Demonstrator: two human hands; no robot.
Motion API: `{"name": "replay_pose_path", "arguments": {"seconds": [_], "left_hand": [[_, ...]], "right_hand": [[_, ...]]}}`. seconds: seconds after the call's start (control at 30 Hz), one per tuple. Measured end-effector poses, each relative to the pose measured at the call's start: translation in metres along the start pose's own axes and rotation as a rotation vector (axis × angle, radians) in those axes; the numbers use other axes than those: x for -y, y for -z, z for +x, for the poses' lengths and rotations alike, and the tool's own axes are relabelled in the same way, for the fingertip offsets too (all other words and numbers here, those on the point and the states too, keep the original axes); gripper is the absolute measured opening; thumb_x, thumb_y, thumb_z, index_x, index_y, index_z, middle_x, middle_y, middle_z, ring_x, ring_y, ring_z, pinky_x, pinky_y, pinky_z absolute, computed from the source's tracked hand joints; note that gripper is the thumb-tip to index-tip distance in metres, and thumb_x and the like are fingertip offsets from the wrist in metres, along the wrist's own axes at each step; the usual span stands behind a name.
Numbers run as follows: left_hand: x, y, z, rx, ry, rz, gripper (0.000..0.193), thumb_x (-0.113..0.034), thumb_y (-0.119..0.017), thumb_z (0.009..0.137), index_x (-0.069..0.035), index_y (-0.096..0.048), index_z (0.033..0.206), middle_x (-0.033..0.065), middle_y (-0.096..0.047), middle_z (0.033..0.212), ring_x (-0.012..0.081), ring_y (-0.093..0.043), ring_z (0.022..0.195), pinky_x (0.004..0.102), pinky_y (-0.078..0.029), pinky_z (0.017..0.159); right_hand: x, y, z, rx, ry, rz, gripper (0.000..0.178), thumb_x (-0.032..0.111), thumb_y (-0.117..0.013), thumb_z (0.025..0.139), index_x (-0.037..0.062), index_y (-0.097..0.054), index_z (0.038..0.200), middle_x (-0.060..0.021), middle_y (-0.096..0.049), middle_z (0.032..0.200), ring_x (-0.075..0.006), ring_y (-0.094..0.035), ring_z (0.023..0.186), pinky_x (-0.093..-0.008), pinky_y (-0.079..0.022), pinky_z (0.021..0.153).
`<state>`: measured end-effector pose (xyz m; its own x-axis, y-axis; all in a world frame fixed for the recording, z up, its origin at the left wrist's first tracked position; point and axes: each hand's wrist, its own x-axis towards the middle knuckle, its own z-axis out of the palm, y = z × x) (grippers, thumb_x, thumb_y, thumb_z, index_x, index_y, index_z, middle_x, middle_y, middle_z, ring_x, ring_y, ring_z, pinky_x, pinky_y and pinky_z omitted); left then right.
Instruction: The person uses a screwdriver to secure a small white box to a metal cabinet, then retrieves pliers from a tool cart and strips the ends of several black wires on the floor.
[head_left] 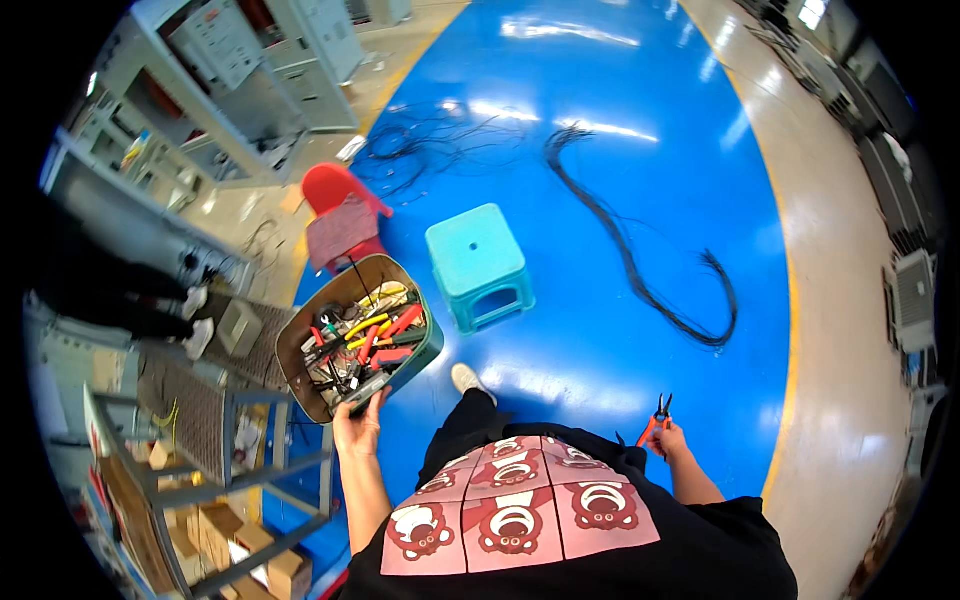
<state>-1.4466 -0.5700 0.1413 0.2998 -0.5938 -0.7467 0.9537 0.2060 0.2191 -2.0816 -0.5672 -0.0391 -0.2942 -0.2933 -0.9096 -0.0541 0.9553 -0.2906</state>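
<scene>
My left hand (358, 428) grips the near edge of a dark green bin (428, 350), its fingers curled over the rim. Inside the bin lies a jumble of tools with red handles (404, 322) and yellow handles (368, 328), along with small parts. It is tilted, with its open top facing me. Out to the right, my right hand (670, 440) is closed around pliers (656, 420) with orange-red handles, their dark jaws pointing away from me and spread apart.
A turquoise stool (475, 255) and a red chair (340, 190) stand ahead on the blue floor (600, 370). A long bundle of black wires (625, 245) lies to the right, with loose wires (430, 140) farther off. At left are a metal step platform (225, 440), another person's legs (120, 290) and grey cabinets (240, 80).
</scene>
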Motion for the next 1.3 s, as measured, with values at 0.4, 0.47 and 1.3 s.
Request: {"name": "replay_pose_path", "arguments": {"seconds": [0.4,0.47,1.3], "left_hand": [[-0.025,-0.039,0.072,0.013,0.100,0.272,0.046,0.001,-0.042,0.083,0.016,-0.035,0.126,0.0373,-0.043,0.127,0.0565,-0.044,0.117,0.0578,-0.047,0.098],[-0.028,-0.025,0.088,0.048,0.069,0.333,0.047,0.001,-0.045,0.082,0.019,-0.036,0.124,0.0392,-0.044,0.126,0.0597,-0.044,0.115,0.0536,-0.050,0.097],[-0.020,-0.047,0.047,-0.010,0.167,0.168,0.046,0.000,-0.041,0.085,0.015,-0.033,0.128,0.0339,-0.043,0.128,0.0542,-0.046,0.117,0.0551,-0.051,0.095]], "right_hand": [[0.014,-0.112,-0.111,-0.010,0.154,0.197,0.030,0.004,-0.060,0.084,0.0102,-0.058,0.113,-0.0065,-0.064,0.089,-0.0158,-0.064,0.067,-0.0249,-0.048,0.048],[-0.007,-0.120,-0.097,-0.011,0.132,0.190,0.030,0.005,-0.059,0.085,0.0110,-0.056,0.114,-0.0075,-0.065,0.095,-0.0167,-0.064,0.069,-0.0255,-0.050,0.050],[0.145,-0.107,-0.091,-0.146,0.733,0.159,0.009,0.016,-0.055,0.094,0.0101,-0.053,0.100,-0.0018,-0.057,0.064,-0.0088,-0.047,0.045,-0.0230,-0.036,0.039]]}}
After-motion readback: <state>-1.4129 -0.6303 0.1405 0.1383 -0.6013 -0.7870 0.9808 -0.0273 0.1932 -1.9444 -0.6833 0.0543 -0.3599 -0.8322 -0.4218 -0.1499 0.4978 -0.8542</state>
